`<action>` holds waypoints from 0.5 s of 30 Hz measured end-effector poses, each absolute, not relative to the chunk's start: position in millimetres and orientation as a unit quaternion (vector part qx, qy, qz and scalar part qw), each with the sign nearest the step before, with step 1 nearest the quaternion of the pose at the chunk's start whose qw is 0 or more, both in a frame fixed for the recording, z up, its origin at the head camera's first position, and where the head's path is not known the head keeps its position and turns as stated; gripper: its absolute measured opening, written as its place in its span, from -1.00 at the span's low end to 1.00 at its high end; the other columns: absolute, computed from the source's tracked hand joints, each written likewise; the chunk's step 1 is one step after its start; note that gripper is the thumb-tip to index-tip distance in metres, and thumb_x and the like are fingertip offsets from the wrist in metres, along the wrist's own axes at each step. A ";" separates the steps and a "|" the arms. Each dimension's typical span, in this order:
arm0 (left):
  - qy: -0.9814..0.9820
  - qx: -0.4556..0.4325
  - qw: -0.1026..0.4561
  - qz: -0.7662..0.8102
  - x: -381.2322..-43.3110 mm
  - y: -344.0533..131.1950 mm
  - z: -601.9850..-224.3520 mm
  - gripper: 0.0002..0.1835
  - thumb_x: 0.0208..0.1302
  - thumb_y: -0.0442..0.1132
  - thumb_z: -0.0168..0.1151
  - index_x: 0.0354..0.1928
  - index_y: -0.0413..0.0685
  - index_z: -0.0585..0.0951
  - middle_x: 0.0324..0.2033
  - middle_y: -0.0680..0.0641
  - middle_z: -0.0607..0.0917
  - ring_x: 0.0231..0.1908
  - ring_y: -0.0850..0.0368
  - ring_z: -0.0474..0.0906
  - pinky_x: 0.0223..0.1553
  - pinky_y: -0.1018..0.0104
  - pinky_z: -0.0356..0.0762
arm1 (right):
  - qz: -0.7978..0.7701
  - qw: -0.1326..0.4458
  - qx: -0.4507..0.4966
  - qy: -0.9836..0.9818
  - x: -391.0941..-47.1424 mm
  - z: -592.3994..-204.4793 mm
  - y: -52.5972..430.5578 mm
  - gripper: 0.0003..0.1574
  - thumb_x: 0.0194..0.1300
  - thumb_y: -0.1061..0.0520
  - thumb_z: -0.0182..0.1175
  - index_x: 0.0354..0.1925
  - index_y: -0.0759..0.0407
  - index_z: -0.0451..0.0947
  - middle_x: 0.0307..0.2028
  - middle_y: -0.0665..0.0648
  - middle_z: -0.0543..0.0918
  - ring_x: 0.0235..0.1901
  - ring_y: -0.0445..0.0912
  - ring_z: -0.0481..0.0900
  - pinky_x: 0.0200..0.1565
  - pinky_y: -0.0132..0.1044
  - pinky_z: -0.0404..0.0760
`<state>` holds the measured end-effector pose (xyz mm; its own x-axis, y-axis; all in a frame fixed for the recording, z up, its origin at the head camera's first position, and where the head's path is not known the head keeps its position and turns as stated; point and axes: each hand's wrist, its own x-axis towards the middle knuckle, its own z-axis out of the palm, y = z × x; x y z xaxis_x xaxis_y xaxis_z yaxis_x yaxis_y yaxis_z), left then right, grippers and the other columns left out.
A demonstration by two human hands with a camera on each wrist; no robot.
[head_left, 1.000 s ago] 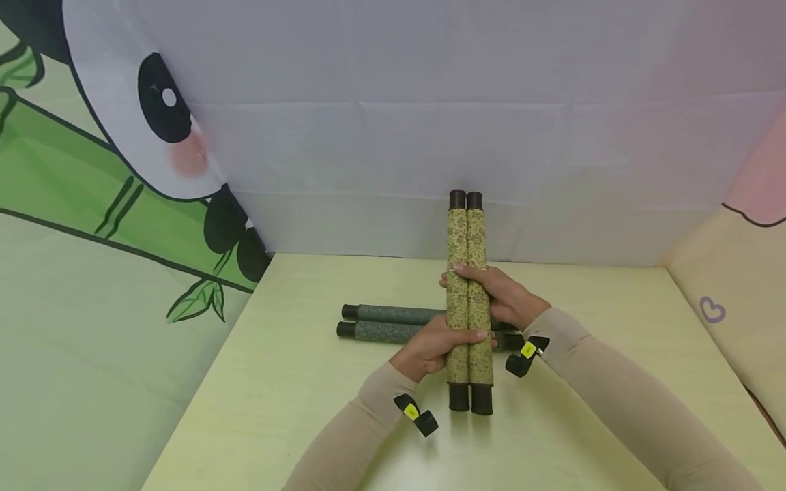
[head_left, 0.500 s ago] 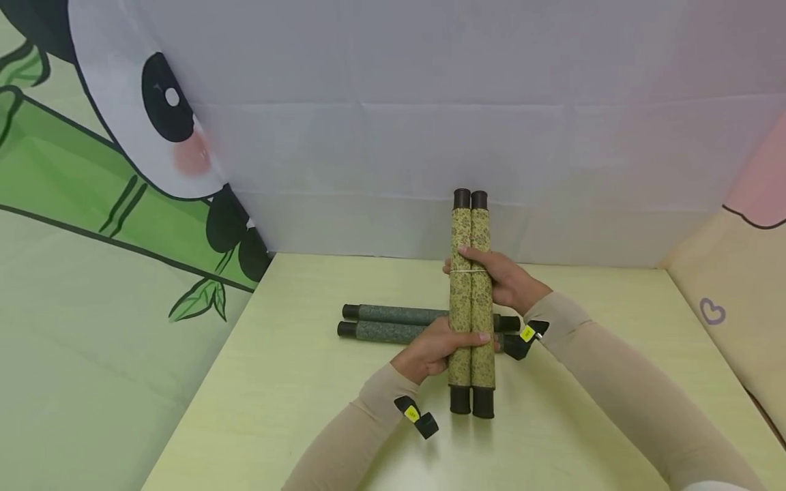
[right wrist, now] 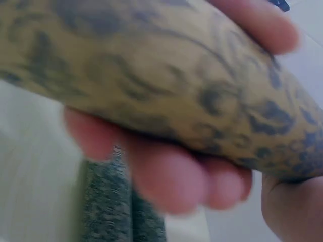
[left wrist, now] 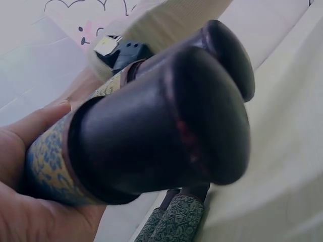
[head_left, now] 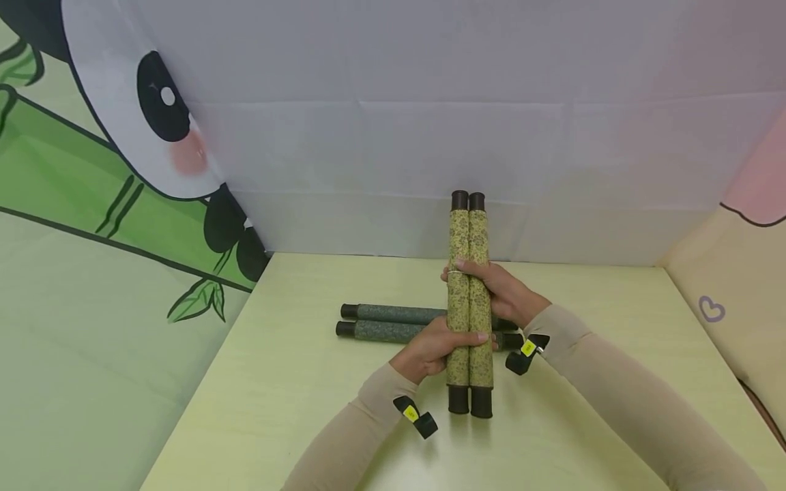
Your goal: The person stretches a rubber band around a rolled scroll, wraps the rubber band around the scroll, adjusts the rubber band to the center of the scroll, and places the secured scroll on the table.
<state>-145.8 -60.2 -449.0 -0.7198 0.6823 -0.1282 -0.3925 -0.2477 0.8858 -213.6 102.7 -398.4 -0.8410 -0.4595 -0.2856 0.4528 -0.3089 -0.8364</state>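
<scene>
A yellow scroll (head_left: 458, 307) with a dark floral pattern, rolled from both ends into two parallel rolls, is held above the table. A thin pale band (head_left: 454, 272) shows around its middle. My left hand (head_left: 426, 344) grips the lower half, thumb across the front. Higher up, my right hand (head_left: 506, 290) grips it from the right, thumb over the front near the band. In the left wrist view the dark end knobs (left wrist: 151, 121) fill the middle. Fingers (right wrist: 166, 176) curl under a roll in the right wrist view.
A green patterned scroll (head_left: 387, 332) with dark knobs lies crosswise on the pale table (head_left: 276, 409), partly hidden behind the yellow scroll and my hands. A white cloth backdrop (head_left: 368, 170) stands behind, with printed sheets at both sides.
My right hand slid up the yellow scroll, baring the band, then came back down so the thumb lies by it again. The left hand keeps its grip.
</scene>
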 end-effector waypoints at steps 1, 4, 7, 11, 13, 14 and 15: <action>0.505 0.144 0.344 0.778 -146.2 -60.7 -448.9 -0.57 0.42 -0.44 0.19 0.28 -0.35 0.42 -0.15 -0.17 0.71 -0.10 -0.01 0.69 -0.04 0.16 0.65 | -0.809 0.285 -0.002 0.514 -212.4 -399.4 101.8 -0.29 0.53 0.03 0.18 0.44 0.25 0.15 -0.03 0.11 0.69 -0.07 -0.06 0.66 -0.13 -0.15 0.65; 0.507 0.143 0.338 0.780 -147.7 -62.0 -449.2 -0.59 0.41 -0.42 0.21 0.26 -0.31 0.46 -0.13 -0.19 0.72 -0.08 -0.03 0.69 -0.05 0.16 0.66 | -0.811 0.290 -0.004 0.508 -210.0 -402.6 99.6 -0.26 0.53 0.02 0.18 0.45 0.29 0.14 -0.04 0.11 0.70 -0.12 -0.06 0.65 -0.15 -0.18 0.64; 0.507 0.145 0.335 0.781 -148.4 -62.9 -450.3 -0.53 0.41 -0.42 0.23 0.30 -0.38 0.42 -0.12 -0.19 0.72 -0.07 -0.03 0.69 -0.05 0.16 0.66 | -0.813 0.290 -0.004 0.505 -210.0 -405.5 98.1 -0.29 0.54 0.01 0.17 0.44 0.28 0.16 -0.05 0.12 0.69 -0.14 -0.06 0.65 -0.16 -0.18 0.64; 0.504 0.143 0.334 0.784 -147.8 -63.8 -452.7 -0.45 0.41 -0.43 0.21 0.36 -0.45 0.33 -0.12 -0.18 0.71 -0.10 0.00 0.70 -0.04 0.15 0.66 | -0.814 0.312 0.002 0.490 -214.6 -406.9 98.9 -0.34 0.55 0.01 0.14 0.40 0.21 0.14 -0.02 0.15 0.66 -0.06 -0.04 0.66 -0.09 -0.14 0.64; 0.505 0.140 0.332 0.784 -147.4 -63.9 -453.5 -0.48 0.40 -0.44 0.21 0.34 -0.44 0.36 -0.13 -0.18 0.72 -0.10 -0.01 0.70 -0.04 0.16 0.66 | -0.813 0.324 0.002 0.483 -219.1 -405.3 100.9 -0.35 0.57 -0.01 0.12 0.41 0.17 0.11 0.03 0.17 0.63 -0.02 -0.03 0.66 -0.05 -0.10 0.63; 0.505 0.139 0.332 0.785 -147.3 -63.7 -453.9 -0.49 0.40 -0.44 0.21 0.32 -0.44 0.37 -0.13 -0.18 0.72 -0.10 -0.01 0.70 -0.04 0.15 0.66 | -0.814 0.326 0.001 0.481 -221.8 -403.9 102.3 -0.35 0.58 -0.03 0.10 0.42 0.15 0.10 0.05 0.18 0.61 0.00 -0.03 0.65 -0.04 -0.09 0.63; 0.506 0.139 0.332 0.784 -147.0 -63.7 -453.9 -0.52 0.40 -0.43 0.22 0.30 -0.44 0.39 -0.14 -0.18 0.72 -0.10 -0.02 0.70 -0.04 0.15 0.66 | -0.817 0.325 -0.001 0.477 -224.8 -402.3 103.8 -0.35 0.58 -0.04 0.08 0.42 0.13 0.08 0.08 0.20 0.59 0.00 -0.02 0.65 -0.03 -0.08 0.63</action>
<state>-147.0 -63.7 -453.9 -0.7416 0.6603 -0.1184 -0.3793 -0.2671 0.8859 -224.8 103.8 -402.3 -0.7884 -0.5322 -0.3085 0.5302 -0.3337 -0.7794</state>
